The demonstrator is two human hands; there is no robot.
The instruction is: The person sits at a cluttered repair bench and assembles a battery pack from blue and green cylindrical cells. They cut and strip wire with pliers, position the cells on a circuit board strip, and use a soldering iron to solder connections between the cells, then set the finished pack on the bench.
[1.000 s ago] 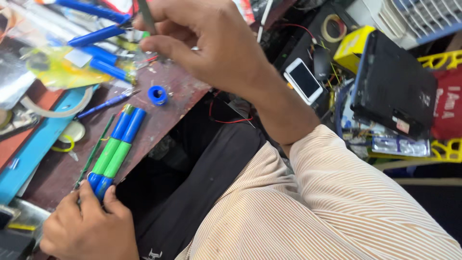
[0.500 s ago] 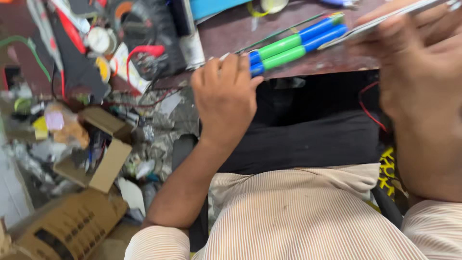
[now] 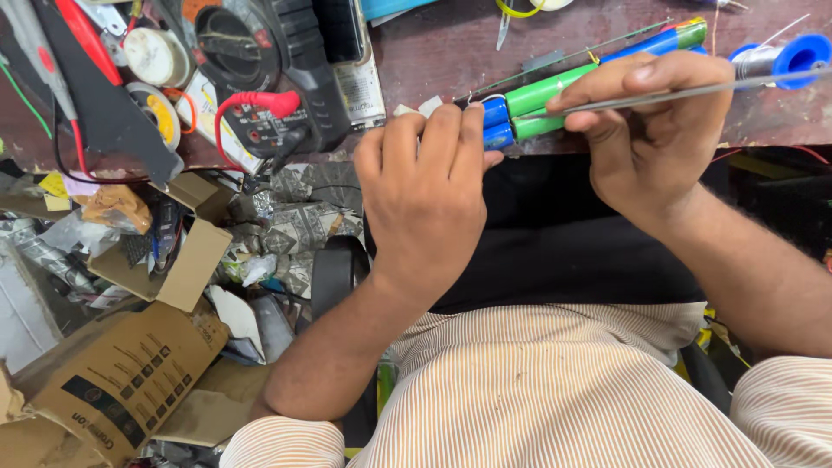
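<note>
Cells: two rows of green-and-blue cylindrical battery cells [image 3: 555, 91] lie side by side at the workbench edge [image 3: 451, 61]; two blue ends show at the left fingertips; the full count along the row is unclear, since the right hand covers part of it.
Left hand: left hand [image 3: 425, 186] curls over the near blue ends, fingers closed and pressing on the pack to pin it against the bench.
Right hand: right hand [image 3: 650, 130] pinches a thin metal rod [image 3: 685, 91], thumb and forefinger narrow around it; its tip sits at the green section just beyond the left fingers.
Progress: cells already lined up as a pack; a thin wire [image 3: 572, 56] runs along the far side; the joint under the rod tip is hidden, so I cannot tell whether it is done.
Nearby: one blue-capped solder spool [image 3: 784, 56] beyond the right fingers; one black multimeter [image 3: 260, 69] with a red plug, left of the left hand; one cardboard box [image 3: 113, 381] lower left.
</note>
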